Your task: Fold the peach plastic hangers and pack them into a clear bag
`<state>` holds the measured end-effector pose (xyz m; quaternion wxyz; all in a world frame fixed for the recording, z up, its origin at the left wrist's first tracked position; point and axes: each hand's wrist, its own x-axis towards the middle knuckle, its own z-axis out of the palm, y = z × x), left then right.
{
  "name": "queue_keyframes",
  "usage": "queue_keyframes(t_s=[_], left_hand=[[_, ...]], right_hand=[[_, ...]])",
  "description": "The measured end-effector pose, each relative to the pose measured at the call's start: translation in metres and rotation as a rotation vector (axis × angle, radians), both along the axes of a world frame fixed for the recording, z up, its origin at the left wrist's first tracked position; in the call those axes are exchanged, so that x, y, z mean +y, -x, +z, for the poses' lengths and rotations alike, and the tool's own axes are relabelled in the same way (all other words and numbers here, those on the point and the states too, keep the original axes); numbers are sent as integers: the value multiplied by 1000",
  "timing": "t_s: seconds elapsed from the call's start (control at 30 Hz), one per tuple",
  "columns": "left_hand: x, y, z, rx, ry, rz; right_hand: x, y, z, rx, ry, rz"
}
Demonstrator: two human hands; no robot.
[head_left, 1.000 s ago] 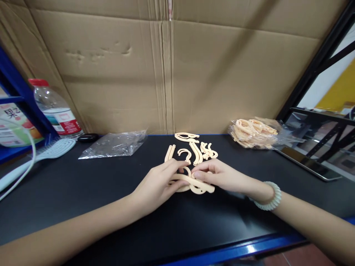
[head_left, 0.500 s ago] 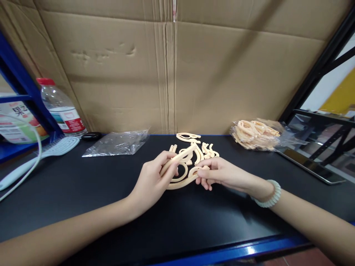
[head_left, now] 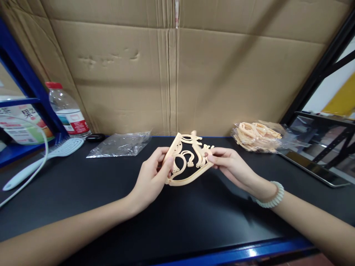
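Observation:
Between my hands, above the black tabletop, are beige plastic hanger arms. My left hand (head_left: 155, 173) is closed around one hanger arm (head_left: 174, 145), which points up and away. My right hand (head_left: 230, 164) pinches the far end of a second, curved hanger arm (head_left: 191, 178) near its rounded tip. The two arms come close together by my left fingers, but I cannot tell whether they are joined. Behind them lie loose beige pieces, including a small hook (head_left: 190, 159) and more curved arms (head_left: 191, 139), partly hidden by what I hold.
A clear bag of beige parts (head_left: 256, 136) lies back right, beside a dark flat tablet-like device (head_left: 310, 168). To the left are a flat clear plastic bag (head_left: 119, 144), a black rounded object (head_left: 95, 137), a pale hairbrush (head_left: 66, 147) and a bottle (head_left: 69, 114). Cardboard (head_left: 124, 81) stands behind.
The left piece has swung from slanting right to pointing more upright. My right hand has moved slightly right and up, lifting the curved arm's end. The view has shifted a little.

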<state>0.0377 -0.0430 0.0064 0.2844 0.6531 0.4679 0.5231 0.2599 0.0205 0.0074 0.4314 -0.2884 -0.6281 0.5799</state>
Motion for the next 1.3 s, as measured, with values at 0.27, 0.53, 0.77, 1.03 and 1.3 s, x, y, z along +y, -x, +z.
queue_keyframes(t_s=[0.27,0.53,0.77,1.03,1.3], left_hand=[[-4,-5,4,179,90,-300],[1,-8,1,-234,469,-529],[2,-10,-6,-288,631,-515],[1,-10,-6,120,419,-419],[-2,-10,-4,334,310,-428]], right_hand=[[3,3,-5,106,58,78],[-7,10,-11,117,37,105],[-11,15,-12,94,-81,151],[-10,12,-9,-152,-316,124],[-16,13,-12,-209,-634,16]])
